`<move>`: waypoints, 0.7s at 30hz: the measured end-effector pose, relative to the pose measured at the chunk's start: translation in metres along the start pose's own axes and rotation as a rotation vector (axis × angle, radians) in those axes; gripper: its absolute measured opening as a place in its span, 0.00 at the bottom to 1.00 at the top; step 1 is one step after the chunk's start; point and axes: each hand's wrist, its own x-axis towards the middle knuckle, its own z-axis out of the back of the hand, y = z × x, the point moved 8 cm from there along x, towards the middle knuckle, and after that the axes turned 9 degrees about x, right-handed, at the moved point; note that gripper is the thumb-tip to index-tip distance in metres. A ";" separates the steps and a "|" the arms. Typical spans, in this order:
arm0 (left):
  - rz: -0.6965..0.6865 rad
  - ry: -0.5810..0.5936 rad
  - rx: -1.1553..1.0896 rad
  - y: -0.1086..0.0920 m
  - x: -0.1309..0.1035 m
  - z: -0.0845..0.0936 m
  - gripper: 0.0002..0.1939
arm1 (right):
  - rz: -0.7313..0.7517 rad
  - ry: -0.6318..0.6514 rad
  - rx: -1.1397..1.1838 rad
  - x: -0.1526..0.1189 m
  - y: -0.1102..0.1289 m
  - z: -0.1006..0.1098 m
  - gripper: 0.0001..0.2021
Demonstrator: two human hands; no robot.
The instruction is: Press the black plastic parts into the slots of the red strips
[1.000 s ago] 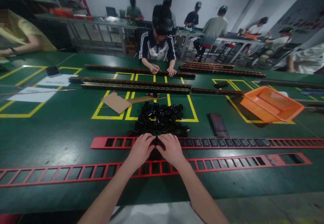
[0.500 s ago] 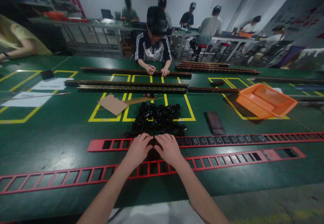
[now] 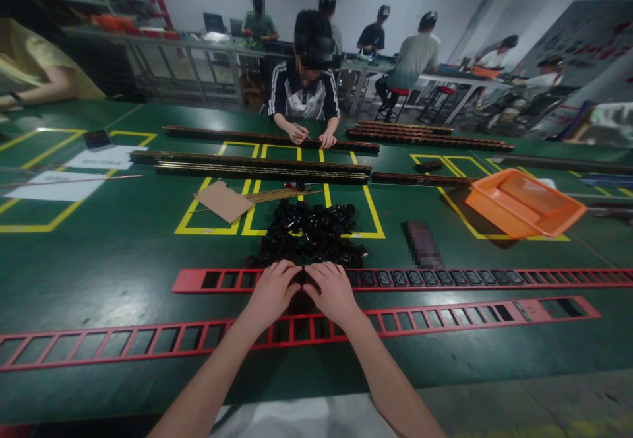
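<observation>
My left hand and my right hand meet over the upper red slotted strip, fingers bent and thumbs turned inward. Between the fingertips shows a small black piece, mostly covered, so its exact kind and its seating in the strip cannot be made out. To the right of my hands, a row of black sockets fills several slots of this strip. A second red slotted strip lies nearer, passing beneath my wrists. Just beyond my fingers is a heaped pile of black parts.
An orange tray sits tilted at the right, and a dark pixelated slab lies left of it. Long dark rails and a cardboard piece lie behind the pile. Across the table, a person works on another rail.
The view has shifted slightly, so the background sits a little further right. Both hands keep the same place and pose over the strip.
</observation>
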 end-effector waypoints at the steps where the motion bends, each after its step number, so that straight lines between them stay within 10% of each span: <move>1: 0.003 -0.001 -0.008 0.000 0.000 0.000 0.18 | -0.002 -0.002 -0.001 0.000 0.000 0.000 0.17; 21: -0.005 0.050 0.008 0.001 0.003 -0.002 0.20 | -0.073 0.092 0.035 0.009 -0.008 -0.002 0.14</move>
